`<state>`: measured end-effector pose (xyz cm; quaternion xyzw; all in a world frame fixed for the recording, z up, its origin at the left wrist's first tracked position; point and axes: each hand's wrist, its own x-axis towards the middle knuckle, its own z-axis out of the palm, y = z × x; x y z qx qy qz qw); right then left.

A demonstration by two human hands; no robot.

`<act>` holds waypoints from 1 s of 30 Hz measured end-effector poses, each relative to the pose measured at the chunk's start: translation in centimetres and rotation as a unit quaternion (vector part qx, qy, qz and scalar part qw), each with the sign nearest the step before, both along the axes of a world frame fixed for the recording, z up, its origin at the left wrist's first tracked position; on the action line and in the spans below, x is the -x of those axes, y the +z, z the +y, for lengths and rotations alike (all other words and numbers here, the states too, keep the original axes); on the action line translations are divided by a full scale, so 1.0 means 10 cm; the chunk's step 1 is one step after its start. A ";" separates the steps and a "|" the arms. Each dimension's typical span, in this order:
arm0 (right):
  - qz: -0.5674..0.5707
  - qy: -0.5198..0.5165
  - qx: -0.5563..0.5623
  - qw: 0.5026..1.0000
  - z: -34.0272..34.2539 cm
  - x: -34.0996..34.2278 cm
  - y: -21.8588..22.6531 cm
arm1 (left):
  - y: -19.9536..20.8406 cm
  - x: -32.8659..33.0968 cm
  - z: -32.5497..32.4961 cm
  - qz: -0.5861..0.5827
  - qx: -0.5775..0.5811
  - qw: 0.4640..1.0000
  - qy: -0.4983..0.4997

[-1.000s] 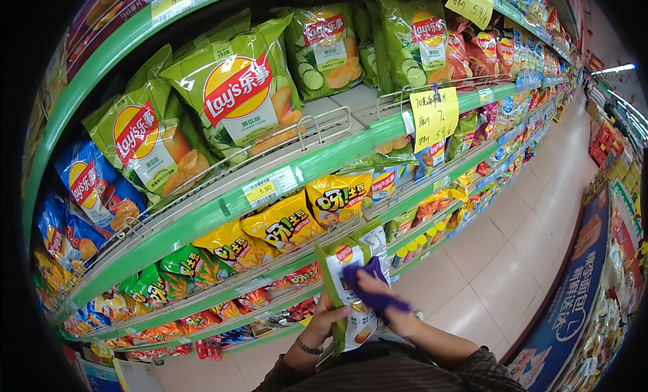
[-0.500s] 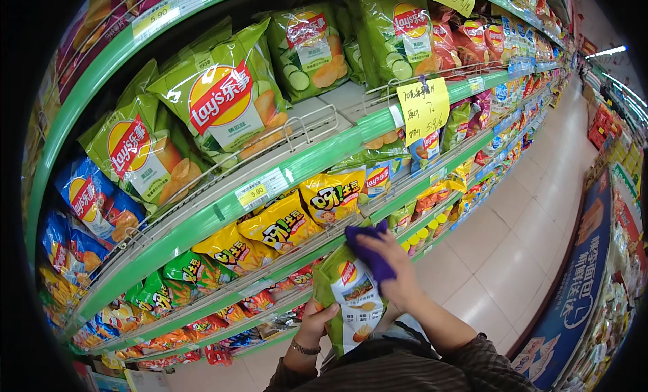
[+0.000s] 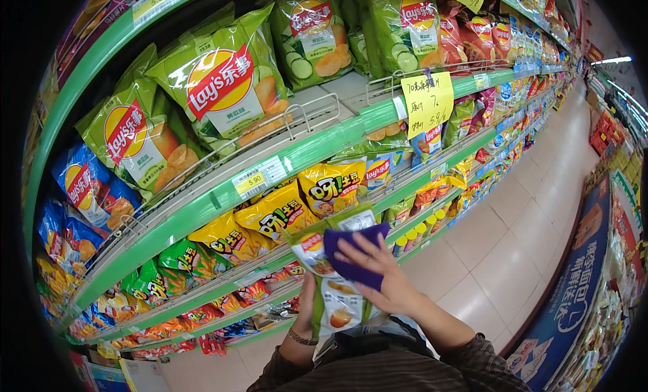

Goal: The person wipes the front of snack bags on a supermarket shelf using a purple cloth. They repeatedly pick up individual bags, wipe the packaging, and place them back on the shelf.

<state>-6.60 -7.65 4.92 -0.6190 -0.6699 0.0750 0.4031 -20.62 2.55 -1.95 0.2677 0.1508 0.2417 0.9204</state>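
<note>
A green and white chip bag is held upright in front of my body. My left hand grips it along its left edge, with most of its fingers hidden behind the bag. Across the upper part of the bag's front lies a purple cloth. My right hand keeps the cloth pressed flat there, its fingers spread over it. Beyond the bag, yellow snack bags stand in a row on a shelf. Larger green chip bags fill the shelf above them.
Green-edged shelves with wire rails curve along the left and ahead. A yellow handwritten sign hangs from one edge. Tiled floor runs along the aisle on the right, beside a blue-panelled display.
The right hand has moved the cloth left and down, from the bag's upper right edge onto its front. The bag has shifted slightly left and its top has come up.
</note>
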 end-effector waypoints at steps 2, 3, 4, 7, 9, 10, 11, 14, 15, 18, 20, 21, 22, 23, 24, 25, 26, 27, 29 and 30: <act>0.011 0.082 0.021 0.996 -0.08 0.06 -0.02 | 0.09 0.01 0.00 -0.028 0.053 0.998 0.006; 0.022 0.121 0.033 0.992 -0.14 0.10 -0.07 | 0.05 0.05 0.07 -0.026 0.044 0.998 -0.025; 0.005 0.137 0.051 0.989 -0.20 0.12 -0.09 | 0.06 0.06 0.10 -0.007 -0.002 1.000 0.001; 0.161 0.242 0.087 0.953 -0.33 0.06 -0.25 | 0.06 0.10 0.14 0.038 -0.096 0.992 0.068; 0.448 0.188 0.073 0.871 -0.40 -0.01 -0.31 | 0.11 0.09 0.12 0.111 -0.163 0.975 0.101; 0.611 0.089 0.042 0.786 -0.47 0.01 -0.32 | 0.19 0.07 0.08 0.106 -0.166 0.975 0.099; 0.724 -0.047 -0.054 0.686 -0.42 0.02 -0.37 | 0.14 0.09 0.08 0.103 -0.168 0.975 0.098; 0.682 -0.106 -0.178 0.702 -0.28 -0.10 -0.28 | 0.01 0.12 0.05 0.109 -0.177 0.973 0.100; 0.623 -0.135 -0.196 0.745 -0.21 -0.11 -0.23 | 0.01 0.11 0.05 0.103 -0.173 0.975 0.095; 0.195 -0.090 -0.127 0.968 -0.05 -0.17 -0.04 | -0.03 0.13 0.05 0.107 -0.189 0.973 0.076; 0.100 -0.095 -0.084 0.987 0.02 -0.09 0.04 | -0.09 0.14 0.07 0.133 -0.227 0.963 0.060; 0.066 -0.099 -0.060 0.991 0.04 -0.08 0.05 | -0.07 0.14 0.07 0.126 -0.222 0.965 0.059; 0.031 -0.124 -0.068 0.989 0.06 -0.10 0.02 | -0.03 0.14 0.07 0.120 -0.217 0.967 0.058; -0.002 -0.144 -0.059 0.988 0.08 -0.11 0.02 | 0.02 0.14 0.07 0.114 -0.211 0.969 0.059; -0.035 -0.162 -0.050 0.985 0.08 -0.12 0.03 | 0.03 0.15 0.07 0.119 -0.248 0.958 0.074; -0.068 -0.181 -0.041 0.980 0.09 -0.14 0.03 | 0.04 0.15 0.06 0.125 -0.285 0.946 0.088; -0.085 -0.186 -0.050 0.978 0.11 -0.17 0.01 | 0.05 0.16 0.06 0.131 -0.320 0.933 0.100; 0.000 -0.168 -0.032 0.985 0.10 -0.22 -0.05 | 0.06 0.17 0.07 0.133 -0.302 0.939 0.095; 0.168 -0.133 0.004 0.977 0.09 -0.36 -0.28 | 0.08 0.18 0.10 0.134 -0.266 0.951 0.081; 0.368 -0.091 -0.014 0.925 0.14 -0.40 -0.39 | 0.09 0.18 0.10 0.139 -0.266 0.950 0.080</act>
